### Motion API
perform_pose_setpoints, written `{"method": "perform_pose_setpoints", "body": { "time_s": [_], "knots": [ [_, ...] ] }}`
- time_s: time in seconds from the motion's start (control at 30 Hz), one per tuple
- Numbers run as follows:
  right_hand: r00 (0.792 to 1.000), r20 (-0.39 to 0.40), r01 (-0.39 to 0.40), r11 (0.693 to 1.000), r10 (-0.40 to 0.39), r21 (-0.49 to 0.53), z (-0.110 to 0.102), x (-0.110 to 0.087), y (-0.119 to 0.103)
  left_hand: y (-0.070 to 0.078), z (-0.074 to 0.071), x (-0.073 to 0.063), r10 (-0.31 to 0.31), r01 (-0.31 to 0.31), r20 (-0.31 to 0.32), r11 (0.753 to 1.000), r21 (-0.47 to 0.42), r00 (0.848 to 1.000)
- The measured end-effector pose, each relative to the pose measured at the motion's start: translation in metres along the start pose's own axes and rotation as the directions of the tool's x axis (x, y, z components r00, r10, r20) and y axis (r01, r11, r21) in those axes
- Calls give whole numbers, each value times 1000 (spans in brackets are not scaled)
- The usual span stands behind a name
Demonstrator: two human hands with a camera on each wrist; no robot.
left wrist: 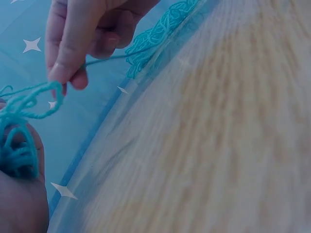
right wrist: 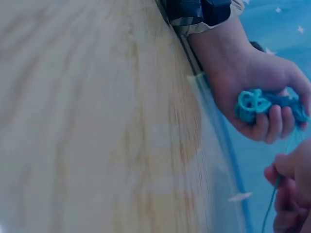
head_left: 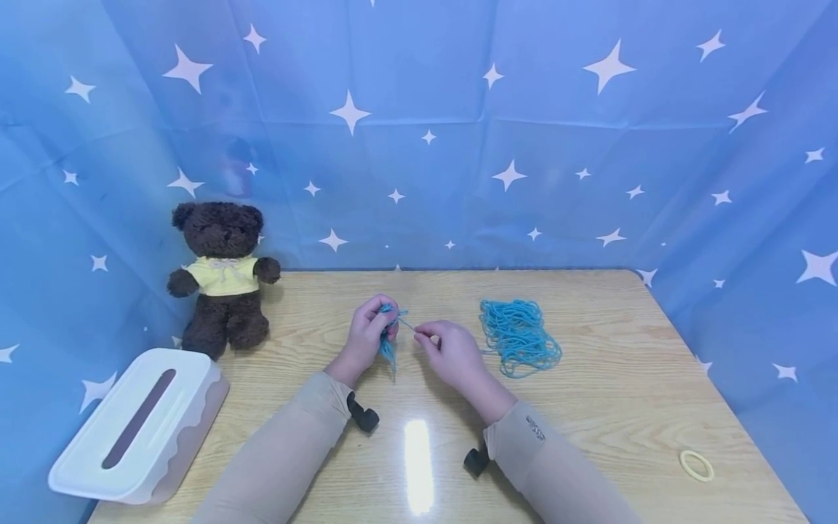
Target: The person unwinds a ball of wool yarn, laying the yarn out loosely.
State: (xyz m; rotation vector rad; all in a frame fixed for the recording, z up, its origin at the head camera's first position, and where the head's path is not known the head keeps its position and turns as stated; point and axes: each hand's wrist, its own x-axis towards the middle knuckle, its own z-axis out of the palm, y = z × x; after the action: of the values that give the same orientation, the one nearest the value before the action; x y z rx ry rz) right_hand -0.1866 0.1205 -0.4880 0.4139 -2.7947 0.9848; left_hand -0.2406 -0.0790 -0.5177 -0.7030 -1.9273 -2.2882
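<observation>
A bundle of blue yarn (right wrist: 253, 104) lies in my left hand (head_left: 368, 336), its fingers curled round it. In the head view some strands hang below that hand. My right hand (head_left: 454, 354) pinches a single strand of the yarn (left wrist: 116, 57) between thumb and fingertips, a short way to the right of the left hand. The strand runs from the bundle through the right hand toward a loose pile of the same yarn (head_left: 519, 336) on the table. Both hands are raised over the middle of the table.
A brown teddy bear (head_left: 222, 280) in a yellow shirt sits at the back left of the wooden table (head_left: 609, 349). In front of it stands a white tissue box (head_left: 140, 426) with a slot in its lid. A pale yellow ring (head_left: 696, 466) lies at the front right.
</observation>
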Motion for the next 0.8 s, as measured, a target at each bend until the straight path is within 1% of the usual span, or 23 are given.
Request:
{"method": "perform_pose_setpoints", "body": {
  "time_s": [0.13, 0.3, 0.47, 0.63, 0.8],
  "knots": [
    [999, -34, -2, 1000, 2, 1, -7, -5, 8, 1, 0, 0, -4, 4, 2, 1000, 2, 1000],
    [990, -142, 12, 1000, -14, -11, -30, -19, 28, 4, 1, -1, -13, 13, -2, 1000, 19, 1000],
    [970, -243, -3, 1000, -4, -28, -59, -36, 53, 6, 1, -1, -19, 19, -19, 1000, 21, 1000],
    [941, -338, -30, 998, 10, -56, -87, -54, 77, 6, 1, -1, -24, 25, -32, 1000, 17, 999],
    [915, -404, -59, 993, 14, -99, -109, -73, 100, 5, 1, -1, -21, 22, -33, 1000, 13, 999]
  ]
}}
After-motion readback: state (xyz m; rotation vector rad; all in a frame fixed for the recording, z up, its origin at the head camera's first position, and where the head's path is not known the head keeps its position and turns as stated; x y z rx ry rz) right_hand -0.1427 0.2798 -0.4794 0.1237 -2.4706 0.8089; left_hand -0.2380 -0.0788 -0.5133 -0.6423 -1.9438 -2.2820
